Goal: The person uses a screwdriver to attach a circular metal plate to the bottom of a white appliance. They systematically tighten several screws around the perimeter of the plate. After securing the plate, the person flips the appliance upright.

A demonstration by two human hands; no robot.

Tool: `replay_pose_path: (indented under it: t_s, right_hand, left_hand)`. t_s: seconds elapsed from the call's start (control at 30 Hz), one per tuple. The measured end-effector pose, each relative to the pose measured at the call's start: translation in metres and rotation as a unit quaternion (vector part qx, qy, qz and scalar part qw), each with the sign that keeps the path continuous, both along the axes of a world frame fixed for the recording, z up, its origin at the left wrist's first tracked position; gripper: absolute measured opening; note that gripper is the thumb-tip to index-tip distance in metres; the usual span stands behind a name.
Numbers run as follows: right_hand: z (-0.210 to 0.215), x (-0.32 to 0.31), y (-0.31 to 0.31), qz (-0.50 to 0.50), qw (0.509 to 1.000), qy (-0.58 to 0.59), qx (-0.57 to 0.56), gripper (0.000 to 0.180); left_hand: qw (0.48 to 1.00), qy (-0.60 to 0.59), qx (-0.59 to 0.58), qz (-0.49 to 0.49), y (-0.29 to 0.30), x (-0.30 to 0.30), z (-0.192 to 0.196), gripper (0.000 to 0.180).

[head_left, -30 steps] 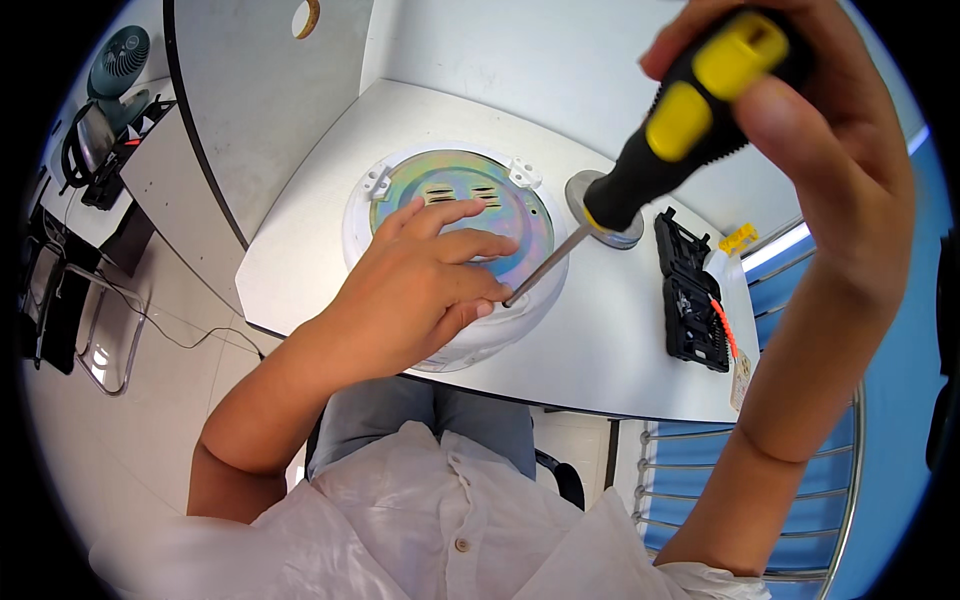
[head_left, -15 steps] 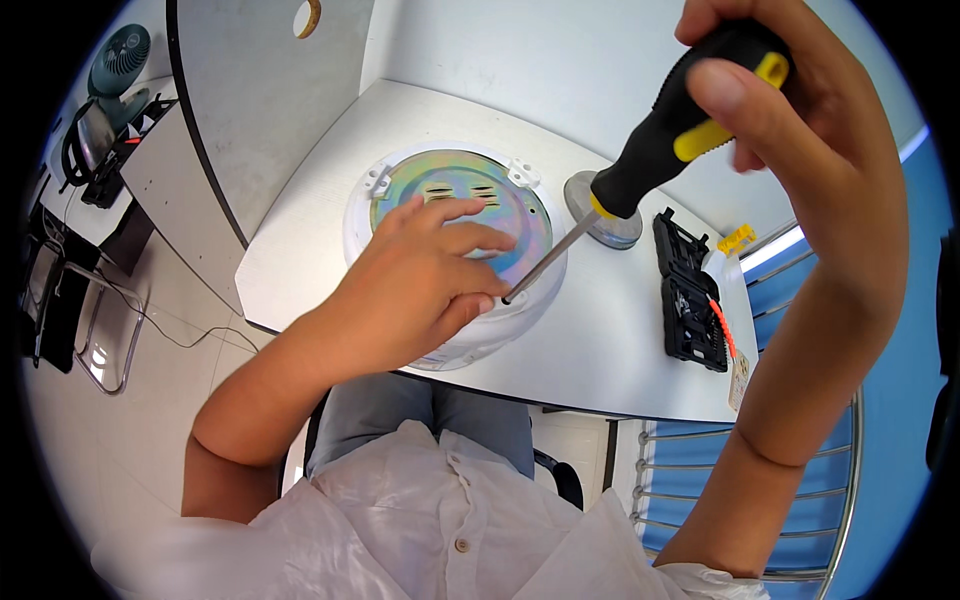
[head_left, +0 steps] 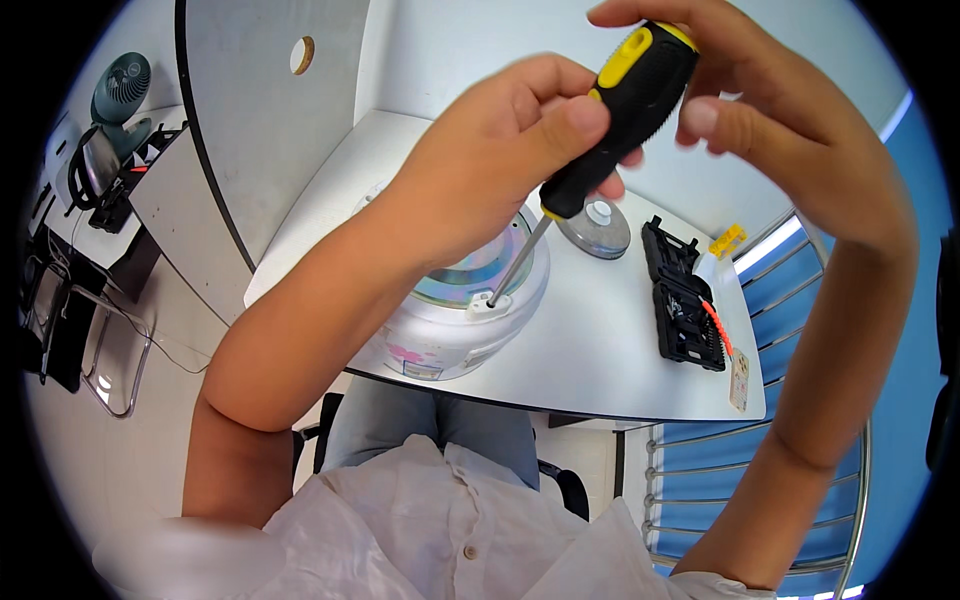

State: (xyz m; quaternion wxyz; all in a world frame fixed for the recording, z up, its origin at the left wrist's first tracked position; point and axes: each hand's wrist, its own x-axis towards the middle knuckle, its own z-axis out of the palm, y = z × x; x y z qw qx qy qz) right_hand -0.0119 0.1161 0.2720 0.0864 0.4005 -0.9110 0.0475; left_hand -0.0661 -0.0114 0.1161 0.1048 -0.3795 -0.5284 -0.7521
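My left hand [head_left: 510,150] is closed around the black and yellow handle of a screwdriver [head_left: 640,85], thumb laid along it. The shaft slants down, its tip in a hole at a white foot [head_left: 488,306] on the rim of an upturned white rice cooker [head_left: 440,350]. Pink flowers decorate the cooker's side; its shiny metal base faces up, partly hidden by my left forearm and hand. My right hand [head_left: 770,120] curves around the handle's top end, thumb and fingers apart and not gripping it.
The cooker stands on a white table [head_left: 590,340]. Behind it lies a round glass lid [head_left: 600,230] with a white knob. Farther right are an opened black tool case [head_left: 685,310] and a yellow piece [head_left: 728,240]. A grey partition [head_left: 270,120] borders the left; a metal rail [head_left: 860,480] runs at right.
My left hand has left the cooker's base and taken the screwdriver's handle. My right hand has loosened from the handle, its fingers spreading. The handle has tipped leftward.
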Motion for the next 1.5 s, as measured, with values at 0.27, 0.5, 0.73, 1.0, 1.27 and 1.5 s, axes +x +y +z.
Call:
replay_pose_path:
  t_s: [0.27,0.5,0.73,1.0,1.27,1.5]
  right_hand:
    - [-0.001,-0.028,0.027,0.092,0.99,0.088,0.064,0.02]
    - [-0.026,-0.034,0.015,0.123,0.978,0.163,-0.045,0.026]
    - [-0.016,-0.029,0.024,0.04,0.993,0.11,-0.02,0.04]
    - [-0.059,-0.085,0.02,0.233,0.738,-0.386,-0.502,0.048]
    - [-0.097,-0.08,0.008,0.432,0.669,-0.315,-0.517,0.03]
    - [-0.086,-0.102,0.027,0.458,0.62,-0.433,-0.467,0.017]
  left_hand:
    - [0.966,-0.087,0.16,-0.185,0.013,-0.002,-0.013,0.042]
    - [0.99,-0.066,0.126,0.016,0.027,0.007,-0.006,0.039]
    - [0.999,0.01,0.049,0.018,0.024,0.002,-0.011,0.048]
    - [0.968,-0.003,-0.077,-0.237,0.006,-0.024,-0.013,0.07]
    - [0.906,0.095,-0.285,0.299,-0.063,0.031,-0.075,0.039]
    - [0.82,0.204,-0.397,0.358,-0.087,0.031,-0.123,0.037]
